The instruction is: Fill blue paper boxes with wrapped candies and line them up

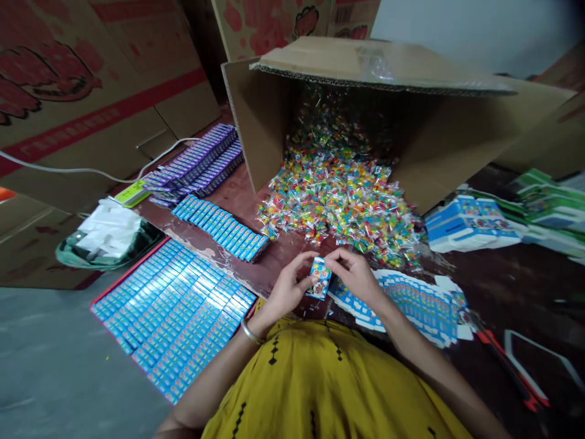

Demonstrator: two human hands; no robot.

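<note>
A small blue printed box (320, 281) is upright in front of my body. My left hand (292, 281) holds it by its left side, thumb across the front. The fingers of my right hand (354, 274) pinch at the box's top right corner. Just beyond my hands, a heap of colourful candies in clear wrappers (338, 195) spills out of a cardboard carton (439, 146) lying on its side. Under and beside my right forearm, flat blue box blanks (411, 302) are fanned out on the dark table.
At the left are a tray of blue boxes (183, 311), a row of blue boxes (222, 227), purple boxes (201, 161) and a green bag (109, 235) with white pieces. Red-handled pliers (507, 363) and stacked blue cartons (470, 222) are at the right.
</note>
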